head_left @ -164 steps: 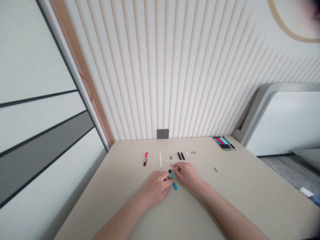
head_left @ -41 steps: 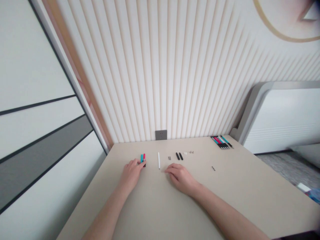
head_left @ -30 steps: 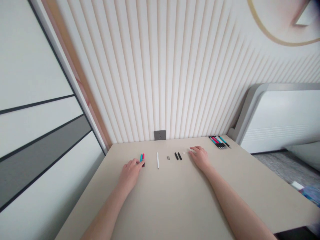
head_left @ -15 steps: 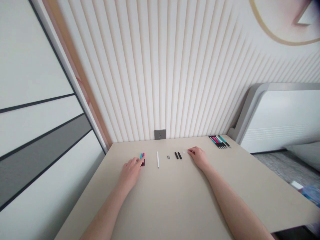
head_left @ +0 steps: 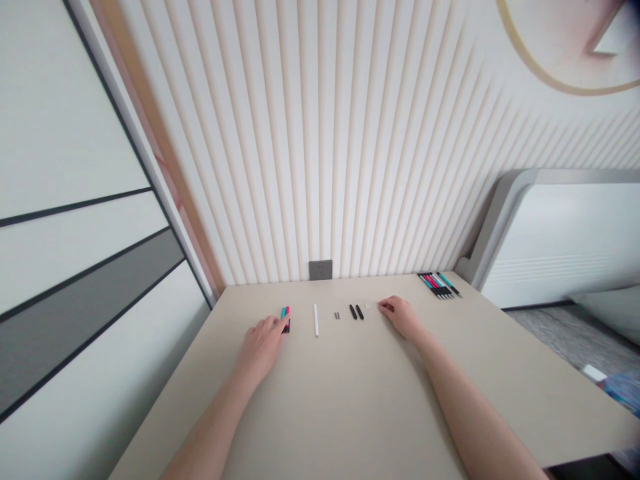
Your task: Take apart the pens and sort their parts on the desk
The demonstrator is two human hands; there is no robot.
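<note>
Near the table's far edge (head_left: 345, 285), the left hand (head_left: 263, 340) is touching a cyan pen (head_left: 283, 311) and pink pen (head_left: 287, 311), grip unclear; the right hand (head_left: 400, 317), newly pinched beside white pieces (head_left: 368, 306), is perhaps gripping something hidden.

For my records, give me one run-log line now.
left grip: touching teal piece, pink piece | right grip: near clear bits, hold unclear | black pieces: between grips
</note>
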